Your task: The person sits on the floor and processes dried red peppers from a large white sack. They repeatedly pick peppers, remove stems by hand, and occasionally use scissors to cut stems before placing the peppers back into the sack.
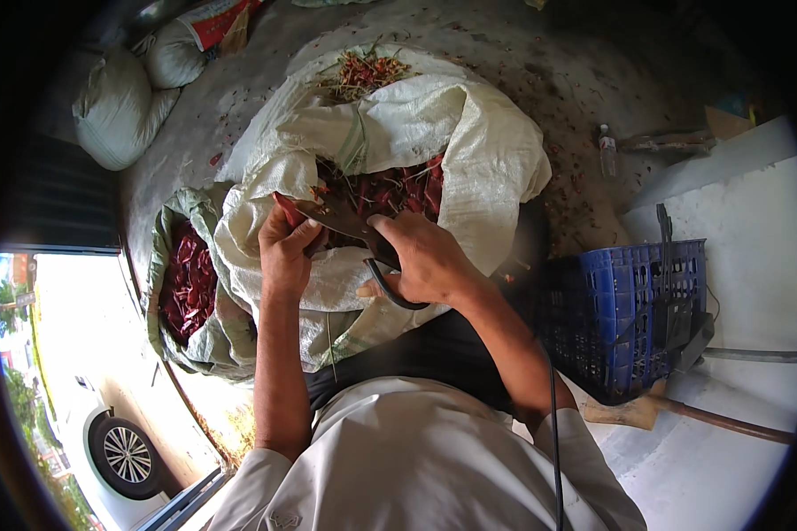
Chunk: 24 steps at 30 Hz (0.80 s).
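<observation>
Red chilli (288,211) and dark scissors (345,225) occupy the hands (425,257).

The grey floor (266,66) carries a large, open white woven sack (500,133) at the centre; a smaller greenish sack (224,329) sits just beside it on the left; stuffed white sacks (115,119) rest at the upper left; small dark debris (565,190) lies scattered toward the right, near a clear plastic bottle (607,152).

Its corners too dark to judge, a wide view looks down from the head onto a nearby sack (496,150).
</observation>
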Motion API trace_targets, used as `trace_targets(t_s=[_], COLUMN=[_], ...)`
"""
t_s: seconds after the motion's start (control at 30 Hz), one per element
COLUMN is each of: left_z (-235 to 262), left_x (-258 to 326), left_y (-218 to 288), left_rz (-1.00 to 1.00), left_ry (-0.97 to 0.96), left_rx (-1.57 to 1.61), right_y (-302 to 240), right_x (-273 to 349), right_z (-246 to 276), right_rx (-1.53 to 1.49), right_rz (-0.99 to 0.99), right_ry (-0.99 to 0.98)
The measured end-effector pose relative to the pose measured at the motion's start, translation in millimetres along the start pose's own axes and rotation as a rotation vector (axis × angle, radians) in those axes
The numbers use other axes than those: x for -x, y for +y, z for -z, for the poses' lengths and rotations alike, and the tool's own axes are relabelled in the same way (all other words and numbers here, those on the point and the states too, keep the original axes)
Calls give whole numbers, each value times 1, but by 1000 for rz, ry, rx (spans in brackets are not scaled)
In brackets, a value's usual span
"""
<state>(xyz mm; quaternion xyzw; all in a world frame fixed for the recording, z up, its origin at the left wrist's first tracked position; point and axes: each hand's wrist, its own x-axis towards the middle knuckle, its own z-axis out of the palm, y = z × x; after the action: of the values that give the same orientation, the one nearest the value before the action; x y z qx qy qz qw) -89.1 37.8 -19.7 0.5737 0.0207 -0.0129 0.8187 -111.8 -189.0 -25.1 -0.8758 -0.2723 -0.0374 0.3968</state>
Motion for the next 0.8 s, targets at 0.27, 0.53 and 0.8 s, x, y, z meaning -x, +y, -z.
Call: trace_targets(t_s=[0.27,0.53,0.8], left_z=[0,-14,-22], left_x=[-1,-17,-60], left_y=[4,7,22], left_rz=[35,25,10], left_ry=[7,112,-16], left_rx=[-16,-121,-155], right_y=[6,9,21], right_x=[-4,-12,-45], right_z=[0,0,14], right_rx=[47,59,49], right_rz=[22,-11,-20], right_ry=[-26,-47,-9])
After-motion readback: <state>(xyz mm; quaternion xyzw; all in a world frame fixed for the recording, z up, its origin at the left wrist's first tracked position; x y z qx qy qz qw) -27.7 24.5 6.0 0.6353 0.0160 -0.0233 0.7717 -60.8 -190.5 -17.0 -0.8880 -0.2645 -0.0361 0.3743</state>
